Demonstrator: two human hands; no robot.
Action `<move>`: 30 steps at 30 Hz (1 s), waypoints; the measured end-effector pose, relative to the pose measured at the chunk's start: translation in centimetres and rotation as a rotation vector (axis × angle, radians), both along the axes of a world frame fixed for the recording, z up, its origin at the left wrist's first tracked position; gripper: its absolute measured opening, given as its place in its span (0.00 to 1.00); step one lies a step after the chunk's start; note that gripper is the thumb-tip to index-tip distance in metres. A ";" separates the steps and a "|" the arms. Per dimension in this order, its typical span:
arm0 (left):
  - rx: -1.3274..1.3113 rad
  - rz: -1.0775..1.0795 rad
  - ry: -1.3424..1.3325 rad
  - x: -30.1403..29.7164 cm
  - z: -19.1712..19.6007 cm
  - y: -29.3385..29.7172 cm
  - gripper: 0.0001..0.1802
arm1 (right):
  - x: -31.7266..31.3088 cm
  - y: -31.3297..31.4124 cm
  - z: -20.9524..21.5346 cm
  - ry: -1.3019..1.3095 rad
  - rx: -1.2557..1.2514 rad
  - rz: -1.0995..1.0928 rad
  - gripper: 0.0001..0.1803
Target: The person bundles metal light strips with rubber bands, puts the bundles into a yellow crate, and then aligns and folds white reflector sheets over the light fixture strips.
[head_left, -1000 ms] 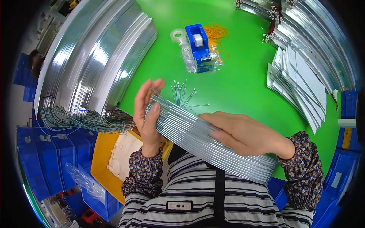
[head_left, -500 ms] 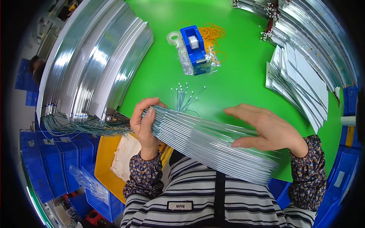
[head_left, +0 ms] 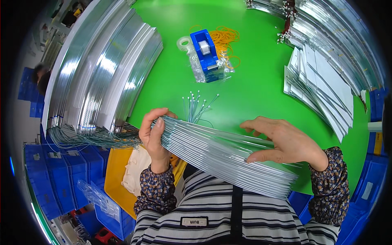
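A fanned bundle of thin silvery strips point(head_left: 228, 157) lies slantwise in front of me, above my lap. My left hand point(head_left: 156, 136) is closed around its left end, thumb on top. Thin greenish wires with small white tips point(head_left: 197, 104) stick out from that end over the green table. Above the right part of the fan is my right hand point(head_left: 281, 141), its fingers apart and the thumb at the strips' upper surface. A few strips at the far edge run beneath this hand, separated from the rest. Whether the thumb presses on a strip I cannot tell.
On the green table point(head_left: 245, 94) stand a blue tape dispenser point(head_left: 207, 55), a tape roll point(head_left: 184, 43) and orange rubber bands point(head_left: 226, 38). Stacked silvery strips point(head_left: 98, 69) line the left, with white sheets point(head_left: 316, 81) at right. A yellow bin point(head_left: 116, 175) and blue bins point(head_left: 45, 175) are lower left.
My right hand has dropped slightly and its fingers have curled a little more over the far strips. My left hand keeps its hold on the bundle.
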State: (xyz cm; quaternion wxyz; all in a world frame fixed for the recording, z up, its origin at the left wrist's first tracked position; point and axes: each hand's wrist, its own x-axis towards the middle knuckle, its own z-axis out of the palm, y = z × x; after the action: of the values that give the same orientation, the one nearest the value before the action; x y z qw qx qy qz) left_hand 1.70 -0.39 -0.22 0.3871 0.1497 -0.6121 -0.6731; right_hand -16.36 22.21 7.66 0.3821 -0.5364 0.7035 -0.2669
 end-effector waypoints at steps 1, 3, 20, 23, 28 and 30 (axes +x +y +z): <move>0.000 0.000 0.004 0.0 0.0 0.0 0.13 | 0.1 0.1 -0.1 0.015 -0.021 -0.002 0.37; 0.013 -0.007 0.001 0.1 0.1 0.0 0.13 | 0.2 0.1 -0.1 0.027 -0.044 -0.004 0.37; 0.041 0.001 0.009 0.0 0.0 0.0 0.16 | 1.0 0.0 0.6 -0.004 -0.219 -0.091 0.22; 0.031 -0.002 0.002 -0.1 0.2 0.0 0.17 | 1.0 0.2 0.5 0.125 -0.281 0.066 0.18; 0.026 0.005 0.000 -0.1 0.1 0.0 0.19 | 1.3 0.0 0.1 0.116 -0.263 0.005 0.12; 0.037 0.000 0.000 0.0 0.1 0.0 0.19 | 1.3 -0.1 0.0 0.079 -0.286 -0.008 0.13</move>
State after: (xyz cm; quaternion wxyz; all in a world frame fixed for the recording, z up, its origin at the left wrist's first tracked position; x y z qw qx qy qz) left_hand 1.66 -0.35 -0.15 0.3843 0.1570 -0.5996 -0.6842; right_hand -15.03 22.16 7.63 0.2729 -0.5927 0.6749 -0.3447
